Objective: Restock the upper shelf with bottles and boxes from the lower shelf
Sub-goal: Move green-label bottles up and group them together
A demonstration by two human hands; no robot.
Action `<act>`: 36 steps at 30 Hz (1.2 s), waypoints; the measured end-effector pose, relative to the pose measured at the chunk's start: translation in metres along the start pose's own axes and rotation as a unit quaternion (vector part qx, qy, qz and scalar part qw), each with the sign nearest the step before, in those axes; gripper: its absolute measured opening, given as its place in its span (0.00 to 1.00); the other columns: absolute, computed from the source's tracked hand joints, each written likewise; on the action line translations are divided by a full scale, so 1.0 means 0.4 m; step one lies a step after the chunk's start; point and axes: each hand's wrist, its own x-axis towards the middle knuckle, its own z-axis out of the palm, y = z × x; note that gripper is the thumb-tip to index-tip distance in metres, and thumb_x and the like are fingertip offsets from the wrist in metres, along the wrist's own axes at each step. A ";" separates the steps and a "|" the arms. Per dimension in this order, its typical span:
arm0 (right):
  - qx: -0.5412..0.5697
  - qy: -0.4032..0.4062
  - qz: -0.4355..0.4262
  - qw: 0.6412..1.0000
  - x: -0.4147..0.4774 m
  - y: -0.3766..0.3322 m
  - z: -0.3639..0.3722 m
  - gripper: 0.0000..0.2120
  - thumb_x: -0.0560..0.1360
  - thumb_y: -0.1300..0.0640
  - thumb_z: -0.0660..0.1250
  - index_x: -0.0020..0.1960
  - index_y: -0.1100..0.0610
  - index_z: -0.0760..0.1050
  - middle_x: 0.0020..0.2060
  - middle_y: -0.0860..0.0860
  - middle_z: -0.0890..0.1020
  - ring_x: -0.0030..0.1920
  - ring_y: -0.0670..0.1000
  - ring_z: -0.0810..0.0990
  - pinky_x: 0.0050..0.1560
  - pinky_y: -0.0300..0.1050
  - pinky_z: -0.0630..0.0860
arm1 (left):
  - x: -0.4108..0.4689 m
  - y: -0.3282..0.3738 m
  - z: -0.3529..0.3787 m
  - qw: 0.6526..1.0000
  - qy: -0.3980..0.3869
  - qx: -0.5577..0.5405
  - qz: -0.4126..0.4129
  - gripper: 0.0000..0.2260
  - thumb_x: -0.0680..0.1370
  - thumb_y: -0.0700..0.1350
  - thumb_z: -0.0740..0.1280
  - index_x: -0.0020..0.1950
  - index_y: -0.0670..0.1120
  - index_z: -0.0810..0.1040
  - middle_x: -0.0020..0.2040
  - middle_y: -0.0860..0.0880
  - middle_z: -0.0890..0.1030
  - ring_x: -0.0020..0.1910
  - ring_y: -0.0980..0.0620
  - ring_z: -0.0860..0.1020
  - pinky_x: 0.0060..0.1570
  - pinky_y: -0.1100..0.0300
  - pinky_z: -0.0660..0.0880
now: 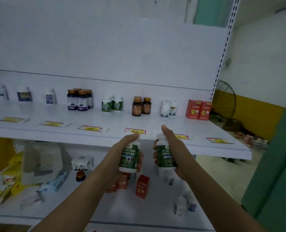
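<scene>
In the middle of the frame, a little to the left, two green bottles stand close together far back on the upper shelf, and they seem to be the same product as the two that the person carries. Lower, in front of the edge of this shelf and above the lower shelf, the left hand grips the left bottle. The thumb lies along the cap side and the fingers are curled around the far side of the label. Just beside it, but not touching, the right bottle is held in the right hand. Here the fingers wrap the body from behind and the thumb points straight up past the cap. Both bottles are nearly upright and white with a green label. I judge them to be stiff plastic and rather light, so one hand for each is enough. The glossy label may be a little slippery, so the best hold is around the middle of the body, as now, and not at the cap, which could turn. The base looks flat, so each bottle should stand well when it is set down gently beside the matching two.
</scene>
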 end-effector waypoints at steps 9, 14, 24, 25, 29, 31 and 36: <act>-0.051 -0.002 -0.023 0.998 0.088 -0.154 0.057 0.37 0.57 0.23 0.67 0.48 0.54 0.77 0.49 0.56 0.80 0.55 0.62 0.81 0.58 0.58 0.75 | 0.015 0.143 0.015 0.998 0.026 0.033 0.041 0.15 0.65 0.55 0.70 0.35 0.44 0.76 0.29 0.42 0.77 0.24 0.48 0.75 0.27 0.61 0.73; -0.023 -0.082 -0.036 0.996 0.155 -0.212 0.115 0.25 0.69 0.33 0.66 0.45 0.56 0.78 0.35 0.56 0.82 0.34 0.55 0.82 0.39 0.48 0.79 | 0.041 0.235 -0.028 0.997 0.026 0.033 0.060 0.15 0.66 0.53 0.72 0.42 0.43 0.75 0.34 0.42 0.78 0.29 0.47 0.76 0.33 0.58 0.77; 0.025 -0.100 -0.015 0.995 0.346 -0.225 0.238 0.03 0.73 0.58 0.65 0.41 0.58 0.75 0.37 0.57 0.79 0.39 0.56 0.79 0.44 0.51 0.77 | 0.185 0.335 -0.237 0.990 0.071 0.096 0.072 0.23 0.68 0.40 0.73 0.60 0.43 0.70 0.46 0.43 0.82 0.42 0.46 0.81 0.42 0.53 0.78; 0.012 -0.085 -0.019 0.996 0.372 -0.223 0.247 0.02 0.74 0.59 0.65 0.44 0.58 0.74 0.39 0.57 0.79 0.41 0.56 0.79 0.45 0.52 0.78 | 0.210 0.344 -0.267 0.988 0.081 0.106 0.075 0.22 0.70 0.41 0.72 0.61 0.44 0.70 0.50 0.43 0.81 0.46 0.47 0.81 0.42 0.53 0.78; -0.034 -0.041 -0.042 0.998 0.470 -0.205 0.283 0.08 0.75 0.59 0.67 0.51 0.60 0.72 0.42 0.57 0.81 0.43 0.55 0.80 0.54 0.56 0.78 | 0.320 0.373 -0.386 0.975 0.086 0.187 0.083 0.25 0.69 0.45 0.75 0.63 0.43 0.73 0.59 0.45 0.79 0.57 0.48 0.79 0.57 0.51 0.76; -0.056 -0.015 -0.044 0.997 0.520 -0.193 0.299 0.10 0.75 0.58 0.68 0.53 0.60 0.73 0.43 0.55 0.82 0.43 0.54 0.81 0.54 0.55 0.78 | 0.369 0.379 -0.434 0.968 0.085 0.224 0.070 0.25 0.67 0.45 0.76 0.63 0.45 0.73 0.59 0.47 0.79 0.58 0.49 0.78 0.62 0.50 0.73; -0.106 0.049 -0.046 0.992 0.621 -0.154 0.321 0.15 0.74 0.58 0.69 0.60 0.58 0.74 0.55 0.55 0.80 0.54 0.54 0.80 0.46 0.43 0.77 | 0.461 0.376 -0.510 0.964 0.066 0.256 0.039 0.20 0.69 0.38 0.74 0.59 0.47 0.75 0.57 0.45 0.80 0.57 0.46 0.78 0.58 0.49 0.75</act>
